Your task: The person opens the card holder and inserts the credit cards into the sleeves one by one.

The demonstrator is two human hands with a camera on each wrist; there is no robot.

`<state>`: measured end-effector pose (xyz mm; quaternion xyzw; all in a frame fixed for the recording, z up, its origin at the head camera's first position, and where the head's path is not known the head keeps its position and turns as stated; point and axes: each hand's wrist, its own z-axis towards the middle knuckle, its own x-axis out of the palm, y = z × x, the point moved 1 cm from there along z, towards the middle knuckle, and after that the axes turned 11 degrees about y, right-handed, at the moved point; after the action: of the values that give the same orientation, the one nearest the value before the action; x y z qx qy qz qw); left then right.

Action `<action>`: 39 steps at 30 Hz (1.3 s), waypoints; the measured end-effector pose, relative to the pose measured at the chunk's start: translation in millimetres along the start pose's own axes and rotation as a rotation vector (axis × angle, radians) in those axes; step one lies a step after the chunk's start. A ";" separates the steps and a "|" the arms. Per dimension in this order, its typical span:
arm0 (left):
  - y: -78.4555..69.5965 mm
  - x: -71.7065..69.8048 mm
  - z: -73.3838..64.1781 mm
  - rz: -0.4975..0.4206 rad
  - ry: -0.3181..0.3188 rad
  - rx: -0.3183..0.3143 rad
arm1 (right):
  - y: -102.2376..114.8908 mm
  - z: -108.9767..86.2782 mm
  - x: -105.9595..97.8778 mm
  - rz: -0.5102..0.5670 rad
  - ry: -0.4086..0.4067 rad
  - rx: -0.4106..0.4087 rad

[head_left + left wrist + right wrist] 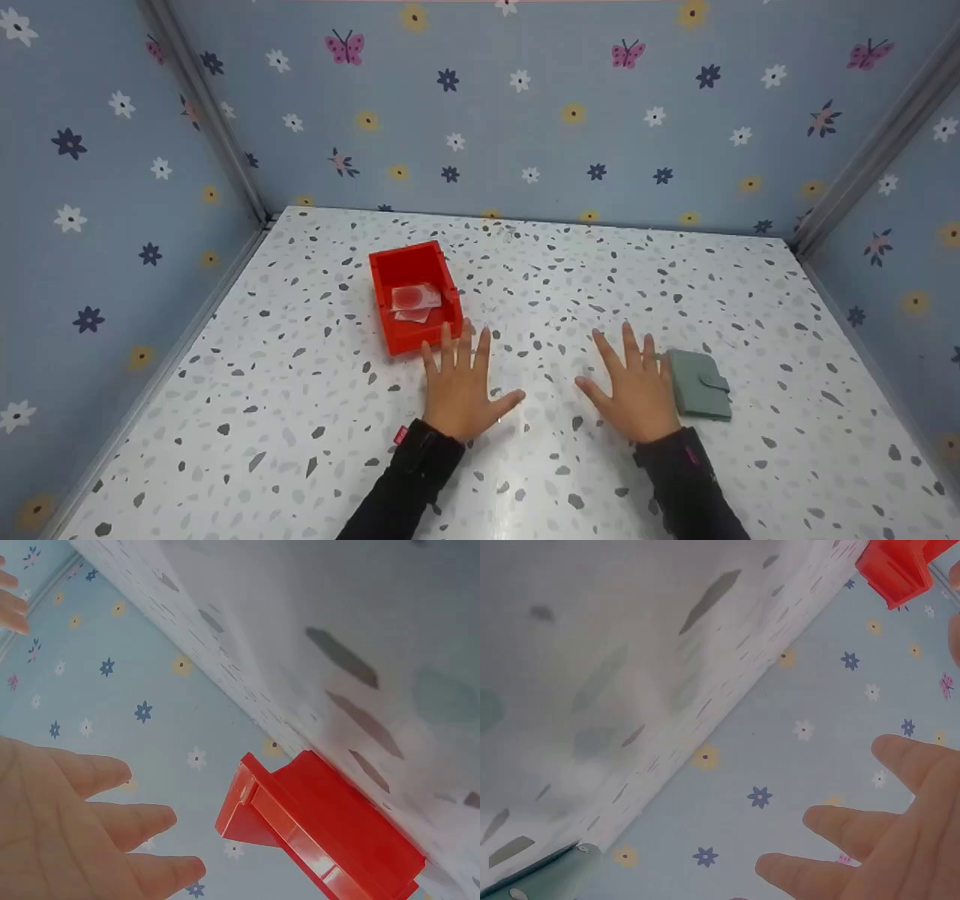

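Note:
Both hands are held out with fingers spread and nothing in them. The left hand [459, 394] is just in front of a red open box [405, 346], its fingertips by the box's near edge in the head view. Inside the box lie a few small red-and-white packets or cards [415, 297]; their kind is not clear. The right hand [637, 397] is beside a grey-green snap-closed wallet or small notebook [700, 384], which lies flat at its right. In the left wrist view the red box [337, 829] stands beyond the fingers.
A white speckled tabletop [525, 292] carries everything. Blue fabric walls [495, 112] with flowers and butterflies enclose it at the back and both sides. Grey metal posts [217, 112] stand at the back corners.

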<state>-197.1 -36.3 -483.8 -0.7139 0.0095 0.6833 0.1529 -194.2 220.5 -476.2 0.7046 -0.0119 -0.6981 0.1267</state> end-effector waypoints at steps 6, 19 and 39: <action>11.2 -10.4 9.4 -0.007 0.021 -0.029 | -18.7 -2.1 -10.3 -0.008 0.013 0.054; 47.1 -9.6 25.1 -0.023 0.072 -0.147 | -71.1 -13.5 -20.7 -0.001 0.041 0.147; 61.2 -23.2 46.7 -0.030 0.120 -0.175 | -101.6 -19.0 -14.9 0.069 0.272 0.196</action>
<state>-257.7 -88.3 -474.6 -0.7643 -0.0517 0.6351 0.0991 -192.1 324.8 -481.6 0.8008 -0.0866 -0.5869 0.0818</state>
